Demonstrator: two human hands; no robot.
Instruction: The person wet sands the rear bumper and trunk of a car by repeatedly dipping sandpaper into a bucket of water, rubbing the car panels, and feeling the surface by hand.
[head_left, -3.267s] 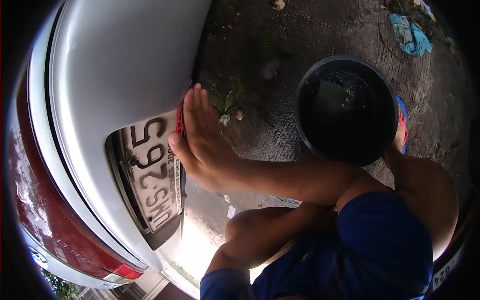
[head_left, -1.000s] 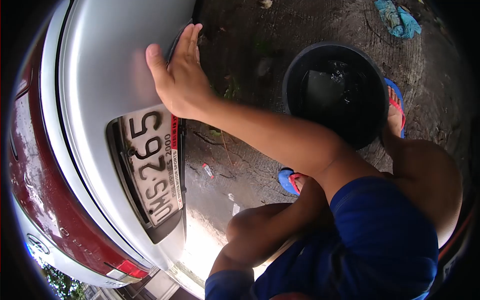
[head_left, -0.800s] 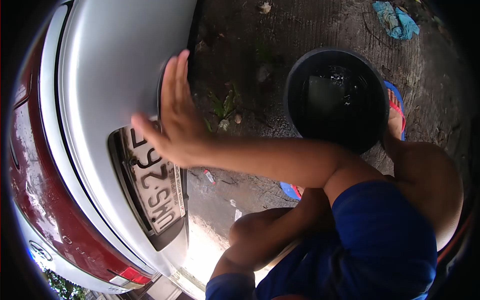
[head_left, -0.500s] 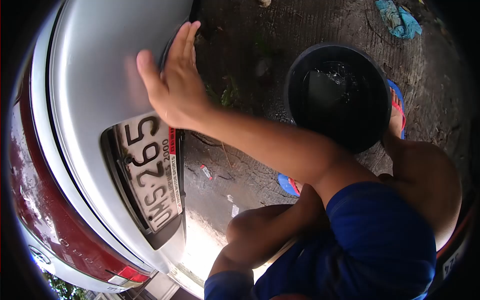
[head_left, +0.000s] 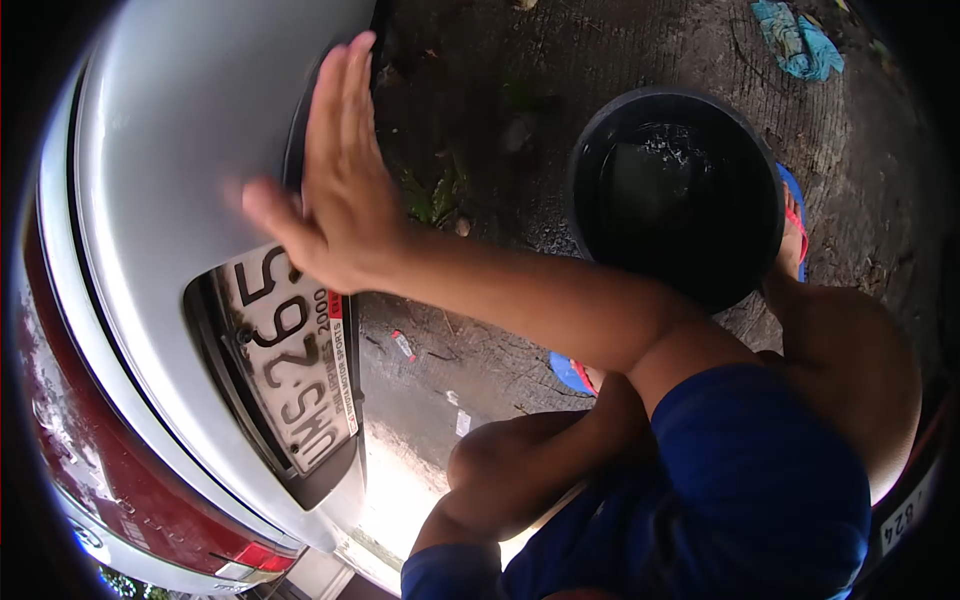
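Observation:
My right hand (head_left: 350, 185) reaches across to the rear edge of a silver car (head_left: 210, 120), just above the licence plate (head_left: 290, 375). Its fingers are stretched out along the body edge and the thumb is spread, slightly blurred, over the silver panel. Nothing shows between the fingers. The palm side is hidden, and the wrist covers the plate's upper end. My left forearm is folded low by my knee (head_left: 480, 455), and the left hand cannot be seen. Right of my forearm stands a black bucket (head_left: 655, 235) with water in it.
A wet turquoise cloth (head_left: 798, 42) lies on the rough ground at the upper right. My feet, in blue sandals with red straps (head_left: 796, 222), are beside and below the bucket. A red-and-white scrap (head_left: 404, 345) and a small green plant (head_left: 435, 195) are near the car.
My right hand has moved up and down along the silver edge between the plate and the panel above it. Lately it shifted a little left, and the car sits slightly further left in view.

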